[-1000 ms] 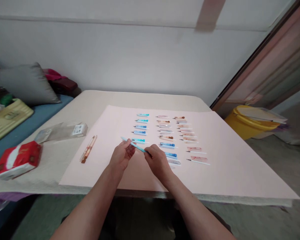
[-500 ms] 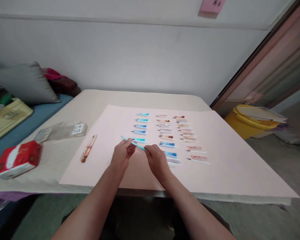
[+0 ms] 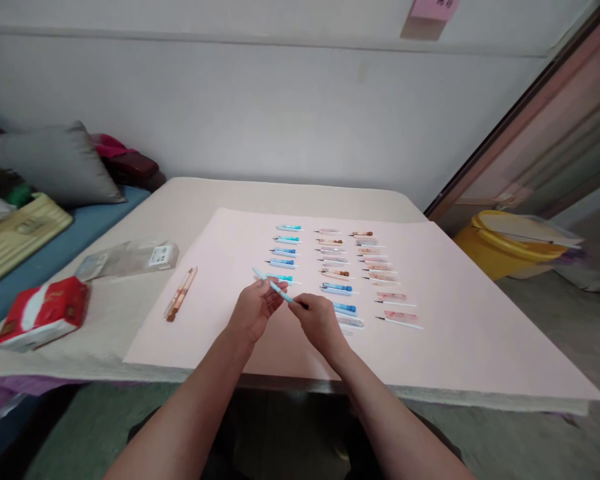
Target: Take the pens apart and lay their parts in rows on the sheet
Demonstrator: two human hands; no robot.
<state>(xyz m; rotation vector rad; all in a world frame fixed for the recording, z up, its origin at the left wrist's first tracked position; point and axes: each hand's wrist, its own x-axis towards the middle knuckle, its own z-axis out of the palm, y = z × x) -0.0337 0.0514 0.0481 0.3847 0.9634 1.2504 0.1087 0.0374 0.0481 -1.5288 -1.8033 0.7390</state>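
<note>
Both of my hands hold one light-blue pen slantwise above the pink sheet. My left hand pinches its middle, with the fingers curled beneath. My right hand grips the near end, and its fingertips hide that tip. Beyond them lie several pen barrels paired with thin refills, set out in three columns: blue and teal barrels on the left, mixed ones in the middle, pinkish ones on the right. Two brown pens lie together at the left side of the sheet.
Left of the sheet are a clear plastic bag and a red tissue pack on the cream tablecloth. A grey cushion lies at far left. On the floor at right stands a yellow bucket. A wall rises behind the table.
The pen and both hands have shifted slightly right in view, along with the whole scene. The left fingers have opened a little around the pen; both hands still hold it.
</note>
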